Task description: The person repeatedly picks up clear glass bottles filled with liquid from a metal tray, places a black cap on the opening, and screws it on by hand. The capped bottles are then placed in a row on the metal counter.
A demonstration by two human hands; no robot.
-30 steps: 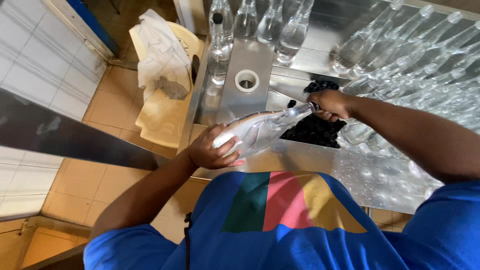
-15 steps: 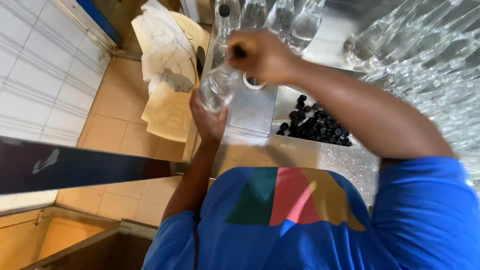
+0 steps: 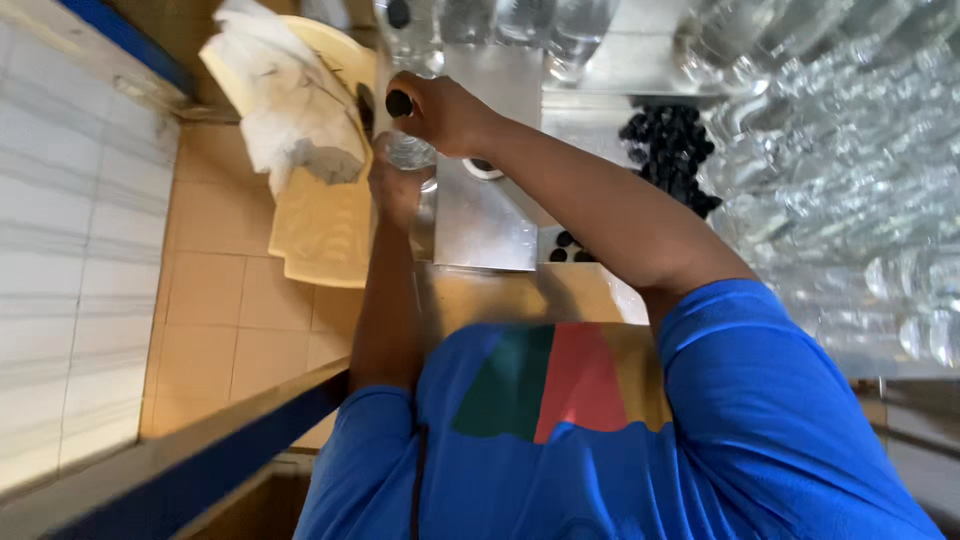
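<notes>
We observe our left hand (image 3: 398, 190) wrapped around the body of a clear plastic bottle (image 3: 408, 152), fingers curled tight on it, holding it upright at the left edge of the shiny metal surface (image 3: 485, 225). Our right hand (image 3: 440, 110) sits on top of the bottle, fingers pinching a small black cap (image 3: 399, 103) at its neck. At 12 o'clock from the hands stands a row of clear bottles (image 3: 500, 25). At 3 o'clock lies a heap of loose black caps (image 3: 668, 150), with a mass of clear empty bottles (image 3: 850, 180) beyond it. At 9 o'clock a crumpled white cloth (image 3: 285, 110) rests on a cream plastic chair (image 3: 320, 230), over a tan tiled floor (image 3: 220, 290).
</notes>
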